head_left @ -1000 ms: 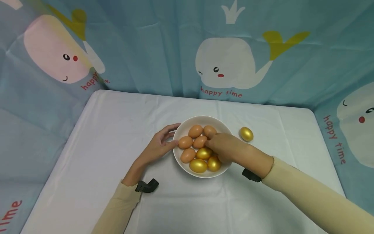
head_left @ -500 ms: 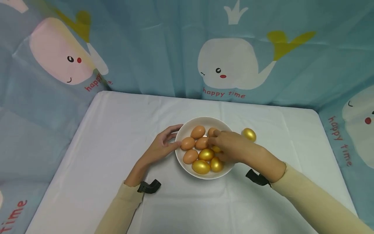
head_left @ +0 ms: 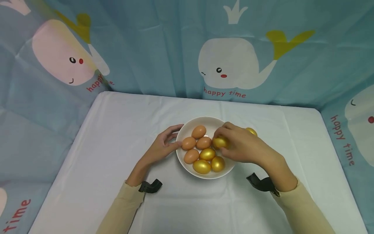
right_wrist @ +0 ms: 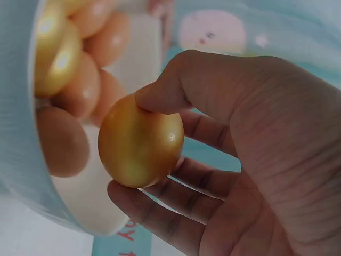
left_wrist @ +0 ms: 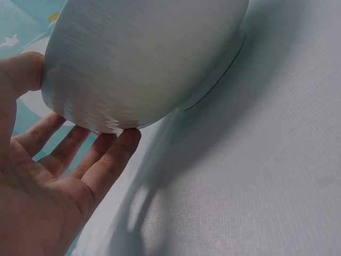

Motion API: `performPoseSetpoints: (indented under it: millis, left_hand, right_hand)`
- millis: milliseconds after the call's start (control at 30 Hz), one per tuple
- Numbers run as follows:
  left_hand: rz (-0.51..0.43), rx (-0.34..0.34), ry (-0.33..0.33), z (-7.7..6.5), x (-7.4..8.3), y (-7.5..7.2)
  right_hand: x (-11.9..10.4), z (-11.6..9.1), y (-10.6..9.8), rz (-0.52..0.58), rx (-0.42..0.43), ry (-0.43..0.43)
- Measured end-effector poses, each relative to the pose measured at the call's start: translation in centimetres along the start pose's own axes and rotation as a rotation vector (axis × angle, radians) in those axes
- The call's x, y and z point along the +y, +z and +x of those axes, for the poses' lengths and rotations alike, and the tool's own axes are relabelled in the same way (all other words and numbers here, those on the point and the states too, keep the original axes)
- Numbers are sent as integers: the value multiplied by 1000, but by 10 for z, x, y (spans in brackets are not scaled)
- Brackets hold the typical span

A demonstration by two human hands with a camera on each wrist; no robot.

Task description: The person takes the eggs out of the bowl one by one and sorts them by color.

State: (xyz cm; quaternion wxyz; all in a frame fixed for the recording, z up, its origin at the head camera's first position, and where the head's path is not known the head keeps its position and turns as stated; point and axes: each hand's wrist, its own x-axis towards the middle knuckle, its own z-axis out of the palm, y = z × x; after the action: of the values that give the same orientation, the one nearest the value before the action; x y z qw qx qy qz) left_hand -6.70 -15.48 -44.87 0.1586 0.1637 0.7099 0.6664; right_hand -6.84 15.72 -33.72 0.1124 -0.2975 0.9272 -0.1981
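Observation:
A white bowl [head_left: 212, 122] on the table holds several brown eggs [head_left: 191, 156] and several gold eggs [head_left: 202, 166]. My left hand [head_left: 158, 145] holds the bowl's left side, its thumb at the rim and its fingertips against the outer wall [left_wrist: 138, 58]. My right hand [head_left: 246, 145], over the bowl's right side, pinches a gold egg [right_wrist: 139, 152] between thumb and fingers. In the right wrist view, that egg is close by the rim, apart from the eggs behind it. From the head view, the right hand hides part of the bowl's right side.
Another gold egg [head_left: 251, 131] lies on the table to the right of the bowl, mostly hidden behind my right hand. White cloth [head_left: 131, 120] covers the table. A blue curtain with printed whales [head_left: 228, 63] stands along the back and sides.
My right hand, earlier reaching down among the eggs, now pinches a gold egg and has drawn up a little. The upper-right brown egg has gone out of the head view. The left hand stays put.

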Motion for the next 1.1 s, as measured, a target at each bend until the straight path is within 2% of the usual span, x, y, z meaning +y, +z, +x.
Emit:
performPoseSetpoints:
  millis: [333,600,900,1100]
  left_hand:
    - [6,-3,-5,1,-1,-2]
    - [15,-4,8,0,-2,0]
    - [16,0,5,0,-3,-1]
    - [12,-2,6,0,-3,0]
  right_hand:
    - [13,-19,-5,90,166,-20]
    - [27,-35,-3,164,298,-5]
    - [52,-52,2,208,461,65]
    - [60,-59,13,244,562,112]
